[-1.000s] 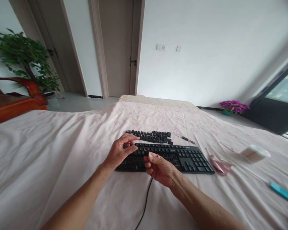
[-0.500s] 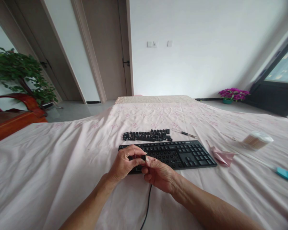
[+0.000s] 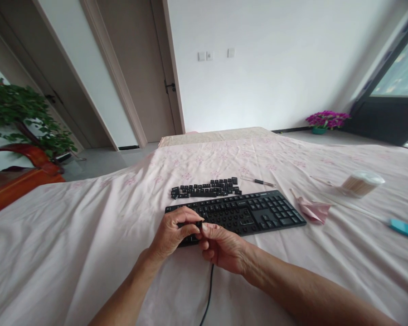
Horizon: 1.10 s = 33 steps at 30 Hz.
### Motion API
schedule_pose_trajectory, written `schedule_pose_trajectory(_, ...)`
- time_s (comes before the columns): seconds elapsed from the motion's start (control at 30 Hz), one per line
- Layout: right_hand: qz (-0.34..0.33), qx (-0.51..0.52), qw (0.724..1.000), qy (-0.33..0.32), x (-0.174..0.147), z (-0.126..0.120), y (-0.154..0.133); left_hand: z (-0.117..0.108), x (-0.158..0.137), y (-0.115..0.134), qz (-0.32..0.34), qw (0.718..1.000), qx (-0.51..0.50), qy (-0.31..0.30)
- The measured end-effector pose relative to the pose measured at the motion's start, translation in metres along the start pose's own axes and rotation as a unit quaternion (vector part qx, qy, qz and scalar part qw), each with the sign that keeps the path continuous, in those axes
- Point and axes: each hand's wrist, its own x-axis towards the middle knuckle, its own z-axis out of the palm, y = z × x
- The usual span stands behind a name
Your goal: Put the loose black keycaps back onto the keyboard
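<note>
Between the fingertips of both hands is a small black keycap [image 3: 199, 224], partly covered by the fingers. My left hand [image 3: 173, 228] pinches it from the left between thumb and forefinger. On its other side my right hand [image 3: 222, 246] has thumb and forefinger closed on it, the other fingers curled in. Behind and below the hands lies a black keyboard [image 3: 275, 213], with many keys gone from its letter area and the number pad still capped. Several loose keycaps [image 3: 204, 192] lie in rows just beyond it.
Past the keyboard lies a keycap puller [image 3: 259, 181] with wire ends. To the right are a pink cloth [image 3: 314, 210], a tub of cotton swabs [image 3: 362, 183] and a teal-handled tool [image 3: 404, 228]. The keyboard's cable [image 3: 209, 290] runs toward me over the pink tablecloth [image 3: 88, 244].
The camera view has tilted and shifted slightly, so the surroundings sit a little differently. Both hands keep the keycap between them, with only slight finger movement.
</note>
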Motion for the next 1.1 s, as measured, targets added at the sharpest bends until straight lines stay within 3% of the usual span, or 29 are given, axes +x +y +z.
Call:
schedule_pose_trajectory(0.37, -0.009, 0.005, 1.0, -0.006, -0.001, 0.001, -0.001, -0.002, 0.003, 0.014, 0.0, 0.999, 0.038, -0.013)
schedule_pose_trajectory(0.77, -0.013, 0.029, 0.998, -0.057, -0.002, 0.003, 0.001, -0.001, 0.003, 0.02, 0.007, 0.997, 0.072, 0.001)
schedule_pose_trajectory(1.1, 0.004, 0.015, 0.999, -0.031, -0.001, 0.004, 0.002, 0.003, 0.003, 0.025, 0.017, 0.995, 0.091, -0.027)
